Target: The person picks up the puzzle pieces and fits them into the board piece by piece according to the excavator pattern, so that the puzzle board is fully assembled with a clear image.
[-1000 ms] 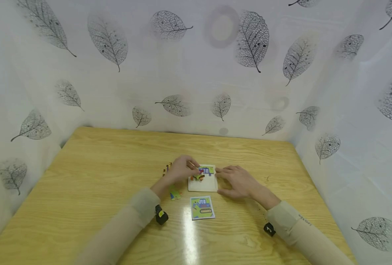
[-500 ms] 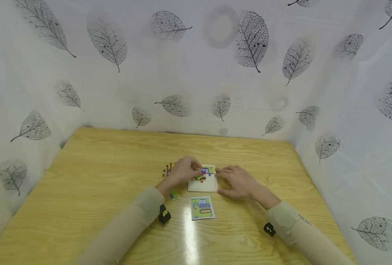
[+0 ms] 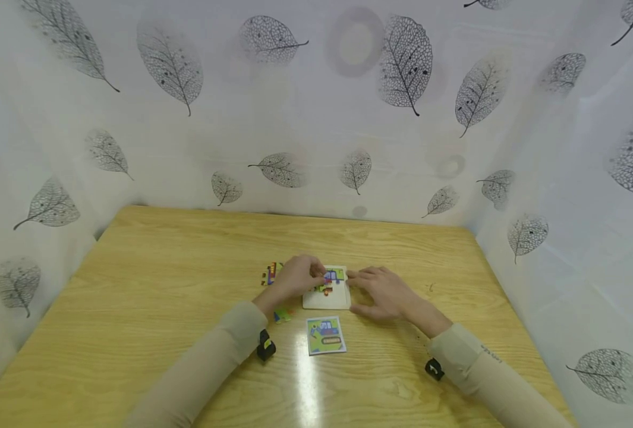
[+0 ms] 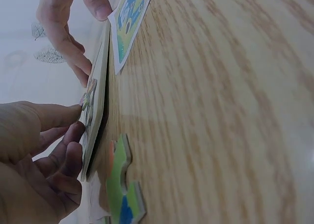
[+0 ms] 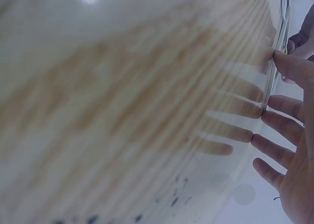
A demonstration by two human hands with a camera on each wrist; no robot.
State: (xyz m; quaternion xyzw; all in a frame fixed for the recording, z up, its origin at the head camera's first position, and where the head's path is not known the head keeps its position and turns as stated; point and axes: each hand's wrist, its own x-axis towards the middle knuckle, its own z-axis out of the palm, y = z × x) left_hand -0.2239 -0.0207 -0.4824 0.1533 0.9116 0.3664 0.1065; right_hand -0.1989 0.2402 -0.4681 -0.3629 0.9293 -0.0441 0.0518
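A white puzzle board point(image 3: 340, 301) lies on the table with a blue and green piece point(image 3: 340, 274) at its upper right. My left hand point(image 3: 293, 278) is over the board's left part and pinches a small multicoloured puzzle piece point(image 4: 88, 97) between thumb and fingers, low against the board's surface. Its fingers partly hide the piece in the head view. My right hand point(image 3: 383, 292) rests at the board's right edge with its fingers spread and fairly straight, the fingertips touching the rim. In the right wrist view the thumb point(image 5: 289, 67) also meets the edge.
A picture card point(image 3: 326, 336) of a blue vehicle lies just in front of the board. Left of the board are loose puzzle pieces point(image 3: 271, 273), and a green and blue piece point(image 3: 282, 315) lies nearer the left wrist. A leaf-patterned curtain point(image 3: 295, 119) encloses the wooden table point(image 3: 188, 249).
The left hand has shifted slightly right and nearer the body over the board, still with a puzzle piece. The right hand stays at the board's edge.
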